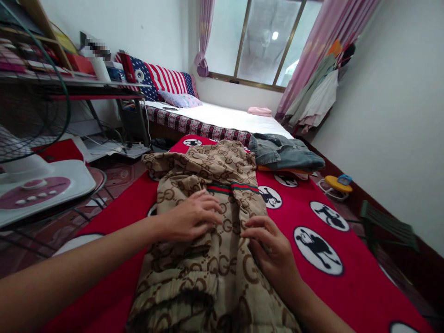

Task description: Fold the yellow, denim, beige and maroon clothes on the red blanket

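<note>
A tan jacket point(225, 249) with a brown letter pattern and a green-red-green stripe lies on a red cover with its hood at the far end. Its sleeves are folded in over the body. My left hand point(194, 215) rests on the left sleeve, palm down and fingers spread. On the other side, my right hand point(268, 245) lies against the jacket's right part, fingers bent but apart, with no cloth visibly gripped. Beyond the jacket to the right sits a stack of folded clothes, blue denim point(284, 152) on top.
The red cover point(294, 286) bears white circles with black figures. A fan point(38, 185) stands at the left, near a cluttered desk point(93, 85). Behind is a bed point(222, 115). A yellow stool point(335, 183) and a green folding stool point(386, 224) stand right.
</note>
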The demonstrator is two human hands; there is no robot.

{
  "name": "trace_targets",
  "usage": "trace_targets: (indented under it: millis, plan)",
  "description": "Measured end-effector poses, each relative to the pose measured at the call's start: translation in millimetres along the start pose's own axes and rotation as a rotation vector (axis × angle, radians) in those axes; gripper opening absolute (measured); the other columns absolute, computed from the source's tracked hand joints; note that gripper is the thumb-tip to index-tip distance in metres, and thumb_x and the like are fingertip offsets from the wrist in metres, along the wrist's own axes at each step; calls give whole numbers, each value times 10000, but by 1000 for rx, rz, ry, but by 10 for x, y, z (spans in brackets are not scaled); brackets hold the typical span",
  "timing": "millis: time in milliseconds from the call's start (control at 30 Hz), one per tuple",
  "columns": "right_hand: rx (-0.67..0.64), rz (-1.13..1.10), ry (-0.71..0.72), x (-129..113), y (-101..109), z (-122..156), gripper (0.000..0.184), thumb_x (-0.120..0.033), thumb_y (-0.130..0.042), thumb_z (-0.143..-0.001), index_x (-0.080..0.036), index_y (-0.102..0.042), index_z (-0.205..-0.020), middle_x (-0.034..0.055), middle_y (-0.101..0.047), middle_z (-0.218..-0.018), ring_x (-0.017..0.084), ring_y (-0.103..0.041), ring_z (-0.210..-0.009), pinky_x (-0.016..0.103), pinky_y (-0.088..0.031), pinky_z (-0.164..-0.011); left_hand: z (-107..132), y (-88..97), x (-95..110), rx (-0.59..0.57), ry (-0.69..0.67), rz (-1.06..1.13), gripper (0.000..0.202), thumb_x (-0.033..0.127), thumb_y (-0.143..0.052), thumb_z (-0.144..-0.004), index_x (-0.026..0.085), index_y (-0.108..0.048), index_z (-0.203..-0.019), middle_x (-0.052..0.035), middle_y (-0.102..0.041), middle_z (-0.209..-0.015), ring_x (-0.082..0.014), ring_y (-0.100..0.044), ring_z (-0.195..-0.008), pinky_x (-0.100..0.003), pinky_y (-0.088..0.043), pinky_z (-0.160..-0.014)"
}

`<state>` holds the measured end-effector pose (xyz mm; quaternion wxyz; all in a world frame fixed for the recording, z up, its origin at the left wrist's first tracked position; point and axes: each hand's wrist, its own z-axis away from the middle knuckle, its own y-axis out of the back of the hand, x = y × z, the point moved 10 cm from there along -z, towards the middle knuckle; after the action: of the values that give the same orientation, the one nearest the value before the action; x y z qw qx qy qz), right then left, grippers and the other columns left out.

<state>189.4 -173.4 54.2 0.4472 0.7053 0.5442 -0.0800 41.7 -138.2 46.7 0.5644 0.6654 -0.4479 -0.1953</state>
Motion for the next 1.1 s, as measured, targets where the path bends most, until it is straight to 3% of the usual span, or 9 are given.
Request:
trace_targets:
  millis: [67,167,433,567,700,767,867,967,1100]
  plan:
    - [-23,-10,-10,9,-36,8,183,-129,-521,-897,-231,-668,-937,59,-546,-1032,158,-584,-963,274,-487,-819,50,-139,189,-69,-41,54,191,314,-501,-918,263,-677,-968,-17,-657,-971,-179,-559,-1003,-424,-192,-1125]
    - [-46,-21,-27,21,-79,7,184,-131,-512,-897,-226,-669,-921,60,-550,-1023,153,-597,-915,268,-499,-791,128,-228,272,-87,-62,42,308,399,-493,-921,196,-634,-738,-38,-628,-734,-171,-558,-789,-363,-350,-965]
    - [-18,-76,-25,-72,-143,6,175,-118,-516,-896,-219,-657,-920,62,-559,-1019,149,-587,-968,251,-490,-828,278,-307,173,-215,50,66,327,360,-588,-848,192,-568,-568,-25,-592,-546,-154,-523,-552,-281,-392,-636]
    - [-317,-136,-42,-127,-572,157,160,-95,-547,-870,-202,-654,-921,62,-586,-1064,135,-593,-977,225,-484,-841,94,-251,38,-104,199,184,163,282,-504,-895,213,-645,-939,-18,-668,-820,-154,-604,-731,-241,-440,-671]
    - [-541,-184,-115,-241,-714,260,337,-25,-537,-829,-210,-620,-1098,61,-587,-1192,138,-559,-1117,242,-445,-972,-221,-267,-11,63,153,155,525,123,-491,-843,255,-458,-1350,-80,-541,-1252,-191,-557,-1070,-308,-463,-907]
    - [-606,-183,-162,-298,-685,295,382,-35,-555,-828,-236,-606,-1149,46,-578,-1248,132,-543,-1162,240,-421,-1014,-361,-358,-7,94,88,36,615,53,-494,-791,297,-473,-1355,-91,-427,-1367,-234,-460,-1220,-381,-422,-1000]
    - [-674,-187,-135,-424,-626,351,365,-79,-575,-841,-251,-621,-1159,43,-584,-1277,134,-564,-1159,226,-434,-1005,-485,-436,-21,139,32,-97,407,55,-509,-789,271,-659,-1100,-85,-419,-1347,-265,-396,-1267,-433,-381,-1043]
    - [-589,-212,-47,-501,-461,273,274,-106,-561,-861,-234,-654,-1084,47,-656,-1153,129,-635,-1032,207,-495,-902,-479,-374,-56,167,40,-130,229,111,-528,-813,228,-678,-939,-85,-489,-1243,-248,-455,-1174,-410,-411,-986]
    - [-209,-90,-67,-217,-23,-165,176,-185,-529,-908,-227,-668,-1006,55,-694,-1010,161,-651,-969,270,-523,-849,-356,-270,-64,150,48,-125,243,84,-542,-763,221,-669,-919,-74,-545,-1148,-239,-468,-1118,-387,-408,-949]
